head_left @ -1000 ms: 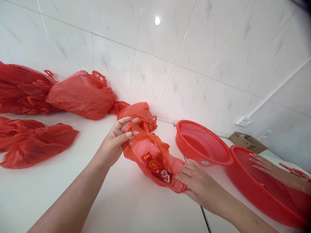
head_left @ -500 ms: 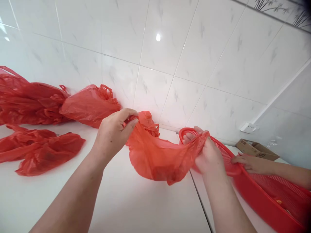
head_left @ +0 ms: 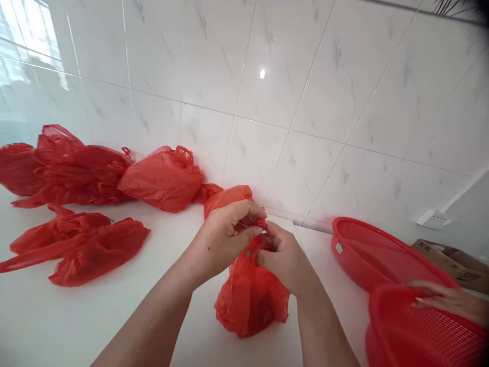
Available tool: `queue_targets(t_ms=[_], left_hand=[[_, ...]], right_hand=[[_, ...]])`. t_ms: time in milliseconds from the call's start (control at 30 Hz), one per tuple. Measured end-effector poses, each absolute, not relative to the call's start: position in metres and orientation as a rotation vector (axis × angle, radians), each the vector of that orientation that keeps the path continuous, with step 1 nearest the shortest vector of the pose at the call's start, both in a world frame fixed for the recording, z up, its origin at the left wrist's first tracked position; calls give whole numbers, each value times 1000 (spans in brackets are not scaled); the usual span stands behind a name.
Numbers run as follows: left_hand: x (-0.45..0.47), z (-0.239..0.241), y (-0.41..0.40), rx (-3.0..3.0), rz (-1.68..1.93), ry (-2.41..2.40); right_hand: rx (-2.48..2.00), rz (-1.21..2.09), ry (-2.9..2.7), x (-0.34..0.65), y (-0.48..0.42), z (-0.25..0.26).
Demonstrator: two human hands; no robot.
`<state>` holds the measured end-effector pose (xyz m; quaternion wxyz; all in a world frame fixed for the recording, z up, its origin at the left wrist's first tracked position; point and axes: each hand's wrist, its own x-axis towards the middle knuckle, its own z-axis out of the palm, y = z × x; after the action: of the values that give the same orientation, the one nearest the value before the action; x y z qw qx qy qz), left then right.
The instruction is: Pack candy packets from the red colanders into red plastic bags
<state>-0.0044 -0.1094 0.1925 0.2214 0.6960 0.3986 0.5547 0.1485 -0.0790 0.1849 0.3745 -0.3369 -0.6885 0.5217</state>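
Observation:
A red plastic bag (head_left: 250,298) stands bunched on the white counter (head_left: 57,321), something bulky inside it. My left hand (head_left: 225,237) and my right hand (head_left: 282,257) meet above it, both closed on the gathered top of the bag, fingers pinching the handles together. What the bag holds is hidden by the plastic.
Several more filled red bags (head_left: 162,178) lie along the tiled wall and at the left (head_left: 82,247). Two red mesh baskets (head_left: 376,255) (head_left: 416,331) sit at the right; another person's hand (head_left: 446,298) rests on the nearer one. A cardboard box (head_left: 451,260) is behind.
The bag lay open on the counter, then both hands stretched its mouth apart. Now the hands have come together at the top and the bag hangs gathered upright. The view shifted left.

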Motion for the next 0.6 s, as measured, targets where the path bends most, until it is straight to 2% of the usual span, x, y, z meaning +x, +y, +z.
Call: queue_targets(t_ms=[133,300,600], left_hand=[[-3,193,-109,2129,1489,1261],[2,189,-105,2399,1248,1338],[-4,185,-99,2350,1357,1499]], right_hand=[[-945,1213,-1657,146,-72,181],[-926,1165,-1549,149,-67,178],[-681,1195,-1670,155,-63,169]])
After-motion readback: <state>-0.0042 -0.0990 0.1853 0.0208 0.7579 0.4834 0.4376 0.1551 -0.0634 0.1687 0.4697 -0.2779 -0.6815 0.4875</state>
